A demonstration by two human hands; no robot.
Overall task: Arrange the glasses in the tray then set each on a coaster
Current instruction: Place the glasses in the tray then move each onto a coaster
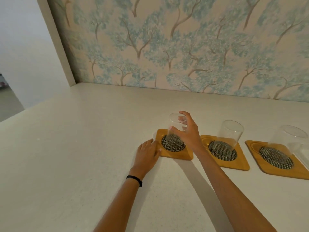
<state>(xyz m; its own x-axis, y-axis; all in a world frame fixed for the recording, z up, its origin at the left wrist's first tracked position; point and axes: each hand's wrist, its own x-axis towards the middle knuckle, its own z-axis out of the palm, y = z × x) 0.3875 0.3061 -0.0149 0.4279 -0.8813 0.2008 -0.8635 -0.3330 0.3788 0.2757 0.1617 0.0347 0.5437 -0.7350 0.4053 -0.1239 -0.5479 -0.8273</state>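
Three wooden coasters with dark woven round centres lie in a row on the white counter. On the left coaster [182, 155] stands a clear glass [174, 129], and my right hand [189, 133] is wrapped around its upper part. My left hand [147, 153] lies flat on the counter, its fingertips touching that coaster's left edge. A second glass [229, 136] stands on the middle coaster [240, 163]. A third glass [287, 141] stands on the right coaster [270, 173]. No tray is in view.
The white counter [75, 156] runs to a wall with tree-pattern wallpaper [184, 47] at the back. A white panel [55, 39] closes the left rear corner. A pale translucent object [302, 153] shows at the right edge, beside the third glass.
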